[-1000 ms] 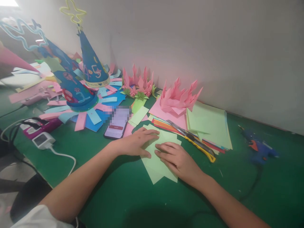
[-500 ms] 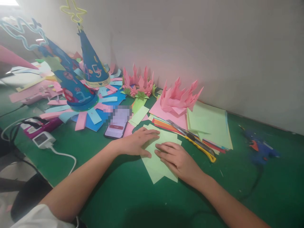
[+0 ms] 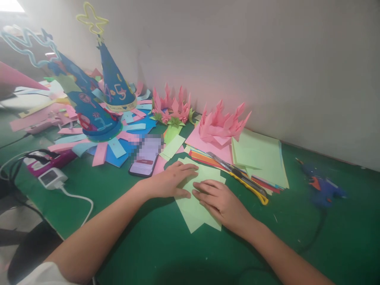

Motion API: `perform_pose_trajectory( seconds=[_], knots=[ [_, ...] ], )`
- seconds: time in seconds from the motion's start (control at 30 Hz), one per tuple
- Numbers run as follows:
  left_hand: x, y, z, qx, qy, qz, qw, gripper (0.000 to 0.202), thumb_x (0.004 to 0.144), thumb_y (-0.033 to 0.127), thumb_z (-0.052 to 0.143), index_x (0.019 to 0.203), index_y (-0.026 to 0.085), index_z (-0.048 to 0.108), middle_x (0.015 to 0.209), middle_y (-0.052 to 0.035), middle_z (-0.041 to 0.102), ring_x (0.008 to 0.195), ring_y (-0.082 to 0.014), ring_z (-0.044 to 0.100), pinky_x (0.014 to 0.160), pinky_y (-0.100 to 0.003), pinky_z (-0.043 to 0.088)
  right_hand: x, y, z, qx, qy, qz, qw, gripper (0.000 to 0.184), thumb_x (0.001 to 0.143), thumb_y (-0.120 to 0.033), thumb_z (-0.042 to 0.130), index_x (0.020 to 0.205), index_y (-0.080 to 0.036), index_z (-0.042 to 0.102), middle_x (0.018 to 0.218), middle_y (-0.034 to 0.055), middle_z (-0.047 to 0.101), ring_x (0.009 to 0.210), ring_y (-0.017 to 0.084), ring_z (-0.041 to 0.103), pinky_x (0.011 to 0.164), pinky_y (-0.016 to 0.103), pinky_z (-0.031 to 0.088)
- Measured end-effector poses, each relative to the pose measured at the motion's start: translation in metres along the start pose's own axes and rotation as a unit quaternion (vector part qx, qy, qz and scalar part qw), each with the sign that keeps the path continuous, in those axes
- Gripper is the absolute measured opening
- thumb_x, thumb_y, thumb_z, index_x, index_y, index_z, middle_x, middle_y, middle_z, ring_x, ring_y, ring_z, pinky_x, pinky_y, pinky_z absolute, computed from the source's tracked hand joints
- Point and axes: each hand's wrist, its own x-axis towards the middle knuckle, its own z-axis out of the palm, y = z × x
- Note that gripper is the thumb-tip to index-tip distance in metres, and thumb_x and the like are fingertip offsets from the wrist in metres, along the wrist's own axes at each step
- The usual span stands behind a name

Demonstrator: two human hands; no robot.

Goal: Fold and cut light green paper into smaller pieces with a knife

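Note:
Light green paper sheets (image 3: 192, 209) lie overlapped on the green table (image 3: 166, 253). My left hand (image 3: 170, 180) rests flat on their left part, fingers stretched toward the right. My right hand (image 3: 221, 200) presses flat on the paper from the right, fingers pointing left, almost meeting the left thumb. Neither hand grips anything. A phone (image 3: 146, 156) with a lit screen lies just left of my left hand.
A stack of coloured paper (image 3: 261, 158) with a yellow utility knife (image 3: 249, 186) lies to the right. Pink paper crowns (image 3: 221, 122) stand by the wall. Blue cone hats (image 3: 114, 81) sit at the left, a blue glue gun (image 3: 322, 188) at the right, a white charger (image 3: 50, 178) and cable near the left edge.
Both hands stay flat on the green paper. The view has shifted slightly, little else differs.

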Motion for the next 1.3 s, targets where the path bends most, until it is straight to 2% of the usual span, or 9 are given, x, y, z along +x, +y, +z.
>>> perform_pose_trajectory(
  seconds=[0.2, 0.4, 0.57, 0.73, 1.07, 1.17, 1.23, 1.3],
  knots=[
    [0.003, 0.008, 0.003, 0.065, 0.023, -0.006, 0.998, 0.047, 0.084, 0.04, 0.062, 0.124, 0.02, 0.049, 0.142, -0.0092, 0.041, 0.115, -0.0272, 0.046, 0.098, -0.04, 0.034, 0.0, -0.001, 0.0, -0.001, 0.002, -0.002, 1.0, 0.027, 0.093, -0.019, 0.046, 0.111, -0.022, 0.066, 0.119, 0.0054, 0.065, 0.107, 0.022, 0.057, 0.087, 0.04, 0.051],
    [0.006, 0.013, 0.005, 0.117, 0.017, -0.02, 0.993, 0.053, 0.08, 0.045, 0.065, 0.122, 0.015, 0.05, 0.144, -0.0091, 0.039, 0.11, -0.0276, 0.047, 0.094, -0.038, 0.037, 0.001, -0.002, -0.002, 0.003, -0.001, -0.007, 1.0, 0.026, 0.093, -0.019, 0.046, 0.108, -0.021, 0.067, 0.119, 0.0055, 0.065, 0.106, 0.022, 0.057, 0.087, 0.04, 0.051],
    [0.01, 0.011, 0.007, 0.14, 0.023, -0.027, 0.99, 0.056, 0.075, 0.053, 0.067, 0.115, 0.017, 0.052, 0.144, -0.0085, 0.04, 0.1, -0.0261, 0.049, 0.088, -0.038, 0.039, 0.001, -0.002, -0.002, -0.002, -0.005, 0.001, 1.0, 0.027, 0.092, -0.019, 0.046, 0.108, -0.023, 0.067, 0.118, 0.0053, 0.065, 0.107, 0.021, 0.057, 0.088, 0.04, 0.052],
    [0.012, 0.006, 0.005, 0.141, 0.019, -0.026, 0.989, 0.064, 0.072, 0.06, 0.066, 0.119, 0.018, 0.05, 0.147, -0.0067, 0.037, 0.094, -0.0244, 0.048, 0.083, -0.037, 0.04, 0.001, -0.003, -0.002, -0.003, -0.002, -0.004, 1.0, 0.027, 0.092, -0.018, 0.046, 0.106, -0.022, 0.068, 0.118, 0.0052, 0.065, 0.105, 0.021, 0.057, 0.087, 0.04, 0.052],
    [0.011, 0.004, 0.005, 0.145, 0.017, -0.026, 0.989, 0.064, 0.074, 0.063, 0.061, 0.12, 0.02, 0.05, 0.149, -0.0055, 0.034, 0.093, -0.0245, 0.048, 0.081, -0.036, 0.038, -0.001, -0.001, -0.002, -0.01, -0.006, -0.004, 1.0, 0.028, 0.092, -0.019, 0.046, 0.109, -0.022, 0.067, 0.12, 0.0059, 0.064, 0.106, 0.022, 0.057, 0.088, 0.041, 0.051],
    [0.01, 0.0, 0.002, 0.134, 0.006, -0.013, 0.991, 0.057, 0.085, 0.059, 0.049, 0.127, 0.021, 0.046, 0.149, -0.0044, 0.033, 0.095, -0.0242, 0.049, 0.084, -0.036, 0.037, -0.001, -0.001, -0.002, -0.008, -0.005, -0.006, 1.0, 0.029, 0.092, -0.018, 0.045, 0.113, -0.022, 0.065, 0.12, 0.0062, 0.064, 0.106, 0.022, 0.057, 0.088, 0.041, 0.051],
    [0.009, -0.003, 0.0, 0.117, 0.0, -0.002, 0.993, 0.045, 0.094, 0.048, 0.039, 0.131, 0.023, 0.042, 0.149, -0.0027, 0.034, 0.096, -0.0224, 0.05, 0.087, -0.036, 0.035, 0.0, -0.001, -0.002, -0.008, -0.004, -0.008, 1.0, 0.029, 0.092, -0.019, 0.045, 0.114, -0.023, 0.065, 0.12, 0.0062, 0.065, 0.106, 0.021, 0.058, 0.088, 0.04, 0.051],
    [0.009, -0.005, -0.001, 0.105, -0.002, 0.0, 0.994, 0.039, 0.096, 0.037, 0.034, 0.134, 0.024, 0.04, 0.147, -0.0017, 0.036, 0.096, -0.021, 0.05, 0.088, -0.036, 0.034, -0.001, -0.001, -0.003, -0.01, -0.001, -0.011, 1.0, 0.028, 0.092, -0.019, 0.046, 0.113, -0.023, 0.065, 0.119, 0.006, 0.065, 0.107, 0.021, 0.058, 0.088, 0.039, 0.051]
  ],
)
